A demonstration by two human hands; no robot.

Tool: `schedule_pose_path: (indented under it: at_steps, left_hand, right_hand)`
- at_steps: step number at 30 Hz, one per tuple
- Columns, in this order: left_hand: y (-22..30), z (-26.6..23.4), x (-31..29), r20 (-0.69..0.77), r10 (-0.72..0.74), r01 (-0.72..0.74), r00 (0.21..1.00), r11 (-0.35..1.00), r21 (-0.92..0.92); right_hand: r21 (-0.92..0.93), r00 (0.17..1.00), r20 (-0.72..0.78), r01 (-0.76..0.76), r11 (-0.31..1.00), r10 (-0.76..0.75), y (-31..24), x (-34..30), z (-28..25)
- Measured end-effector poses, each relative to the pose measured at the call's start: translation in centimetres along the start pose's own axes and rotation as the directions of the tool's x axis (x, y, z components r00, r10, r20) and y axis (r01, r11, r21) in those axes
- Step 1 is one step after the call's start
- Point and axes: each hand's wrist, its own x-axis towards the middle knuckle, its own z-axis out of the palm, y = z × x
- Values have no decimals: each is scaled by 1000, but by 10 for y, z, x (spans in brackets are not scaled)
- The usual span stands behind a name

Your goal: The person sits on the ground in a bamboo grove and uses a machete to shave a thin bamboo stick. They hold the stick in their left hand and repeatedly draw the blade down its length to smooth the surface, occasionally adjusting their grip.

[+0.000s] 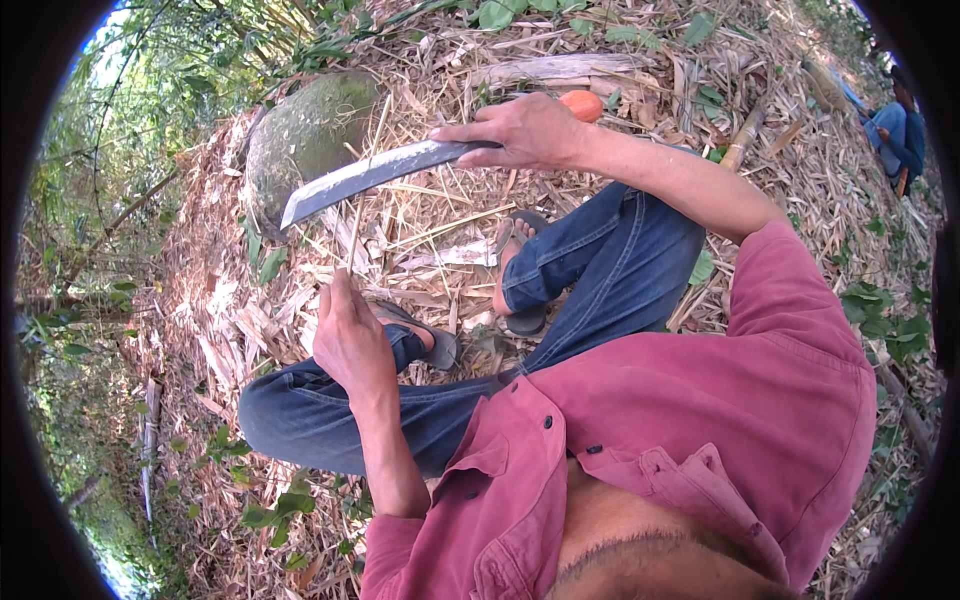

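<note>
My right hand (530, 132) is closed on a machete (390, 168), index finger stretched along the back of the blade. What looks like its orange handle end (582, 105) sticks out behind the hand. The long, slightly curved blade points left, its broad tip pale along the upper side. My left hand (352, 335), fingers pinched together, grips the lower end of a thin pale bamboo strip (381, 115). That strip rises from the fingertips and crosses the blade. Whether blade and strip touch, I cannot tell.
A large rounded greenish boulder (310, 135) lies beyond the blade tip. Dry chips and shavings (220, 300) cover the ground around my sandalled feet (515, 245). A split log (560, 68) lies farther off. Another person (895, 135) in blue sits at the far right.
</note>
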Motion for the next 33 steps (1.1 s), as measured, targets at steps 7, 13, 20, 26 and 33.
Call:
schedule_pose_path:
  at_steps: [7, 13, 20, 26, 33]
  left_hand:
    - [-3, -4, -6, 81, -86, 89, 993, 996, -28]
    - [-23, -33, -29, 51, -185, 188, 981, 980, -66]
    - [-28, -11, -24, 60, -41, 36, 997, 996, 82]
    - [-11, -18, -15, 58, -110, 102, 992, 987, 121]
    - [-12, -18, -24, -7, -87, 87, 996, 996, 10]
  right_hand:
    - [13, 982, 142, -130, 991, 127, 26, -1, 10]
    - [-38, 860, 148, -488, 872, 488, 101, -25, 14]
    - [53, 961, 165, -231, 971, 220, 36, -12, -10]
    - [98, 999, 50, -27, 995, 22, -14, -10, 3]
    - [203, 971, 115, -229, 952, 210, 10, -10, 10]
